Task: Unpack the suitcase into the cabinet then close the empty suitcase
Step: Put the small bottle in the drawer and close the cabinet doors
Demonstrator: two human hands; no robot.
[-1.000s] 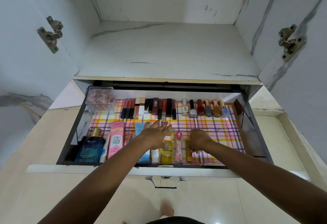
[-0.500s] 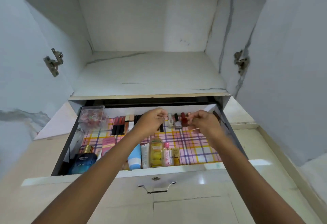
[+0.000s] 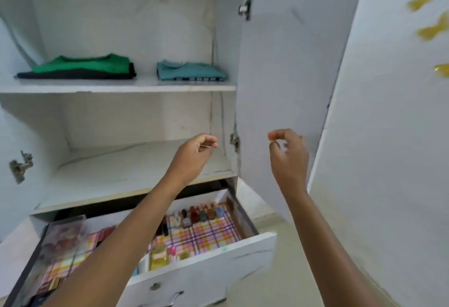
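My left hand point(image 3: 196, 155) is raised in front of the white cabinet's bare middle shelf point(image 3: 136, 163) and pinches a thin pale sliver point(image 3: 206, 146) between thumb and fingertips. Level with it, my right hand point(image 3: 289, 155) hovers before the open right door point(image 3: 286, 76), its fingers curled and thumb touching the forefinger; nothing shows between them. Below my arms the drawer point(image 3: 209, 259) stands pulled out, with a plaid liner point(image 3: 204, 236), nail polish bottles point(image 3: 199, 215) and other cosmetics. The suitcase is out of view.
On the upper shelf point(image 3: 116, 87) lie a folded green top on dark cloth point(image 3: 82, 66) and a folded teal garment point(image 3: 189, 71). A clear plastic box point(image 3: 65, 234) sits at the drawer's back left. Yellow stickers point(image 3: 432, 30) dot the wall at right.
Both hands rose out of the drawer to middle-shelf height and drew apart. The view tilted up, bringing the upper shelf with folded clothes into sight.
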